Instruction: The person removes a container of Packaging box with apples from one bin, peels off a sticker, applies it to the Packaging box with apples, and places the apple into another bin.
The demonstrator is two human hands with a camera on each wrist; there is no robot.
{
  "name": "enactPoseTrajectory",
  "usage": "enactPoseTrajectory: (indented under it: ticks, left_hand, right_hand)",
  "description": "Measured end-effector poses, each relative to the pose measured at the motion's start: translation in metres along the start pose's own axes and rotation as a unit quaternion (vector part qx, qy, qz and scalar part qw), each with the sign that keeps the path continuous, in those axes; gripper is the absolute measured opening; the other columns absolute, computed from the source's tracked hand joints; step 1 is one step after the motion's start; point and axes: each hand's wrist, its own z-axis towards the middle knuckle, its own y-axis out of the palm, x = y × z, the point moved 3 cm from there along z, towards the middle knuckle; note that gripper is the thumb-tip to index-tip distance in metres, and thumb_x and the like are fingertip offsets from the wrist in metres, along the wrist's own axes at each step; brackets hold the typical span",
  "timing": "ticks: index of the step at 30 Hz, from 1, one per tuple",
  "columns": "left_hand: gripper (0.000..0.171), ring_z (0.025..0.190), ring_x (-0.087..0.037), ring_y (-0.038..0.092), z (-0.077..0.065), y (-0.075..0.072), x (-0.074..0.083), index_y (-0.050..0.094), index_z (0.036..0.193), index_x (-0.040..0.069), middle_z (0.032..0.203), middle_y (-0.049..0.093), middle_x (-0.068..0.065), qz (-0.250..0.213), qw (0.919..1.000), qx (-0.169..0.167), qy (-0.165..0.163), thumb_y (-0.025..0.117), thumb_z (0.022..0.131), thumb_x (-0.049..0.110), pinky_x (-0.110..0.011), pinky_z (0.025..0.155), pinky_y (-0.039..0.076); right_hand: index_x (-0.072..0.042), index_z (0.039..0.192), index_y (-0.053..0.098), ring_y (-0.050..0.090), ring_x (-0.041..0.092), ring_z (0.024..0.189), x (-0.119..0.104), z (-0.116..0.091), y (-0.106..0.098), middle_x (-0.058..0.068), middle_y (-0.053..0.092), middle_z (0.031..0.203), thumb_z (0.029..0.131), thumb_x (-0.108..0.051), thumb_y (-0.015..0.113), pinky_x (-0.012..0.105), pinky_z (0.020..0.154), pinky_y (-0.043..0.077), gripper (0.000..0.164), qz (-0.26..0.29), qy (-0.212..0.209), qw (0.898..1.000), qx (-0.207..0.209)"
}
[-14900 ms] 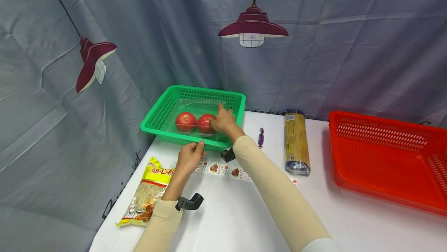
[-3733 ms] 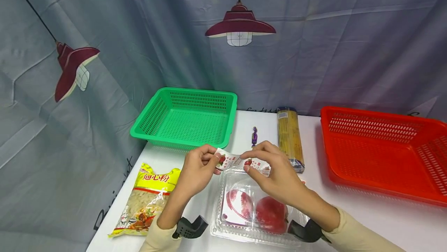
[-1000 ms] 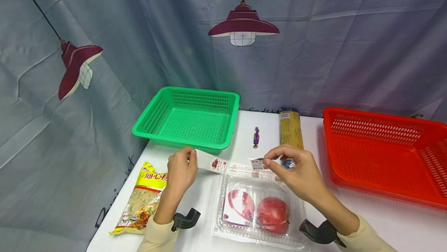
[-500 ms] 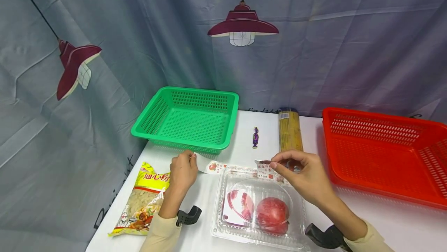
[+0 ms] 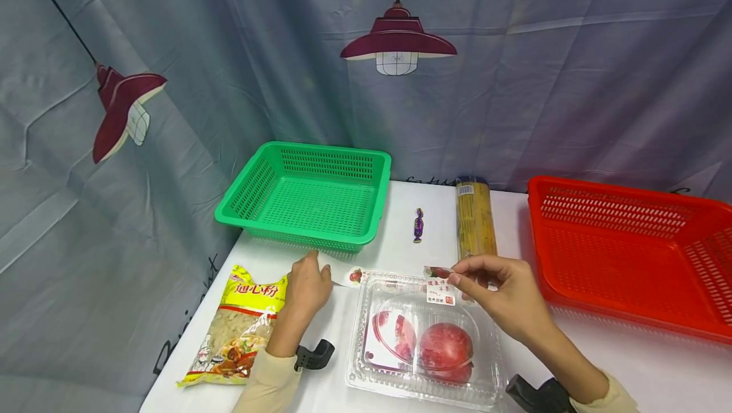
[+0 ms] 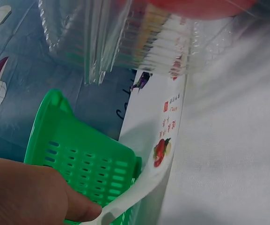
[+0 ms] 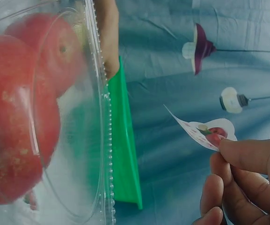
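My right hand (image 5: 503, 289) pinches a small white label sticker (image 5: 440, 291) with a red fruit picture between thumb and forefinger. The label hangs over the far edge of a clear plastic clamshell box (image 5: 486, 362); in the right wrist view the sticker (image 7: 205, 133) curls away from the fingertips. My left hand (image 5: 309, 286) holds the blank end of a label strip (image 5: 343, 270), which runs behind the box. The left wrist view shows the strip (image 6: 160, 150) bending toward the thumb. Inside the closed box are two red apples (image 5: 446, 346), the left one partly covered by glare.
A green basket (image 5: 320, 235) stands behind my left hand, and a red basket (image 5: 617, 273) is at the right. A yellow pasta bag (image 5: 240, 330) lies left. A purple-wrapped candy (image 5: 419, 225) and a noodle pack (image 5: 476, 219) lie at the back.
The apple box has come out of the green basket onto the table. A label has come off the strip; my right hand has carried it rightward, while my left hand has lowered the strip.
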Motion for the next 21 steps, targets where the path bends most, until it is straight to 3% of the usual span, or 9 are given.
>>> enactPoseTrajectory:
  ticks: [8,14,21]
  left_hand:
    - [0.049,0.098,-0.054,0.06,-0.004,0.003,0.006,0.051,0.126,-0.02,0.116,0.057,-0.037,0.022,0.9995,-0.024,0.002,0.066,0.091,0.011,-0.059,0.08,0.051]
    - [0.052,0.098,-0.055,0.06,-0.006,0.003,0.008,0.049,0.128,-0.02,0.119,0.054,-0.037,0.023,0.9994,-0.027,0.0,0.066,0.091,0.012,-0.059,0.081,0.05]
    - [0.054,0.094,-0.054,0.06,-0.007,0.002,0.008,0.048,0.132,-0.014,0.117,0.054,-0.035,0.026,0.9993,-0.028,0.002,0.067,0.091,0.014,-0.06,0.079,0.05]
  right_hand:
    - [-0.012,0.088,0.075,0.055,0.017,0.059,0.008,-0.004,-0.001,-0.002,0.069,0.08,0.08,-0.005,0.081,0.024,0.052,0.048,0.012,-0.003,0.025,1.0,0.001]
    - [-0.005,0.097,0.074,0.061,0.017,0.064,0.011,-0.008,0.0,0.002,0.069,0.08,0.081,0.001,0.079,0.023,0.057,0.052,0.018,0.01,0.015,1.0,0.018]
    - [-0.006,0.094,0.075,0.064,0.019,0.066,0.021,-0.015,-0.001,0.002,0.072,0.083,0.084,-0.005,0.078,0.025,0.061,0.054,0.011,0.011,0.063,0.998,0.022]
